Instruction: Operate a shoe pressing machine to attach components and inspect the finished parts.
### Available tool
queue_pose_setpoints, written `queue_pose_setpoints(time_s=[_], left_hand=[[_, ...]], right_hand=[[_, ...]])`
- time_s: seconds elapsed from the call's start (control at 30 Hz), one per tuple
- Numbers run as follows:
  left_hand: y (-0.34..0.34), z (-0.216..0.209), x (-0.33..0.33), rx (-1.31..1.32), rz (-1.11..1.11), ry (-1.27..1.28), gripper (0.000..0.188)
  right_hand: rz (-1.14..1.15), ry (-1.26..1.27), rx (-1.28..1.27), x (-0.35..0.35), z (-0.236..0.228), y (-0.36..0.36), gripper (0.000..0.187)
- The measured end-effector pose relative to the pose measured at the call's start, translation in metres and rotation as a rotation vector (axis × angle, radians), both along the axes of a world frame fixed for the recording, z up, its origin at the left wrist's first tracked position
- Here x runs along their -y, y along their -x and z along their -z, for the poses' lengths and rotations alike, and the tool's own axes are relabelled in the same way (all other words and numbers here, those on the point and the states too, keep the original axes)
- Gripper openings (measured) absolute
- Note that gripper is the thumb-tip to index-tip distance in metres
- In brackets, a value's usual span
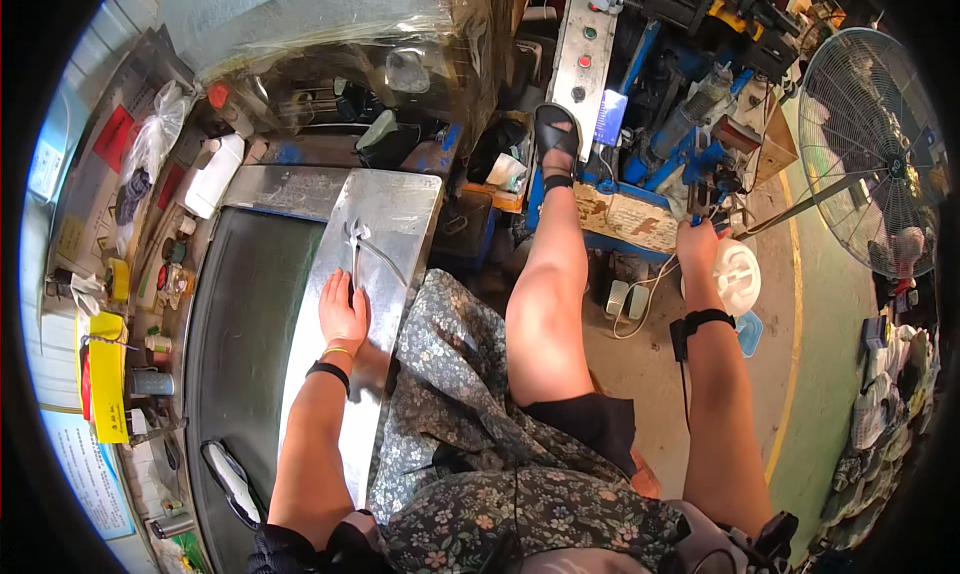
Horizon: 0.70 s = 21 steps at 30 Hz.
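My left hand (pixel 343 319) lies flat on a shiny metal plate (pixel 410 199), its fingers stretched out. Its fingertips reach one handle of a metal hand tool (pixel 357 232) that looks like pliers or snips; the other handle curves off to the right. Out to the right, my right hand (pixel 697 246) is closed at the near edge of a blue machine (pixel 668 139). What sits in its fingers is mostly hidden, with only a small blue bit showing at the tips.
Left of the plate runs a dark conveyor belt (pixel 250 304) with a black-and-white shoe part (pixel 232 482) on it. A panel with buttons (pixel 582 69) stands ahead, by my raised foot in a black sandal (pixel 556 139). A large fan (pixel 868 154) is at the right, near a white round object (pixel 737 277).
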<state>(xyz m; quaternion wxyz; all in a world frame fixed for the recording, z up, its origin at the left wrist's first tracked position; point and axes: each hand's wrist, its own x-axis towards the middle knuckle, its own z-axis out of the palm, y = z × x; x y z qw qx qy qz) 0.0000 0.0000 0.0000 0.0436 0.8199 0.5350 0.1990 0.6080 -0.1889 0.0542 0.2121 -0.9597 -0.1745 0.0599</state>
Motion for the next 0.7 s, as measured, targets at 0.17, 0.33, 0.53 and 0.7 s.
queue_pose_setpoints(time_s=[0.17,0.33,0.53,0.7], left_hand=[[-0.005,-0.002,-0.003,-0.004,0.029,-0.048,0.046],[-0.001,0.002,-0.006,-0.008,0.045,-0.071,0.046],[-0.006,-0.001,-0.002,0.012,0.006,-0.068,0.045],[-0.005,0.001,-0.003,-0.010,0.006,-0.055,0.045]], right_hand=[[0.017,-0.044,0.077,-0.009,-0.011,0.005,0.045],[-0.033,-0.023,0.061,-0.006,-0.013,0.005,0.045],[-0.023,0.033,0.067,-0.007,-0.020,0.008,0.046],[-0.029,0.020,0.055,-0.004,-0.014,0.005,0.046]])
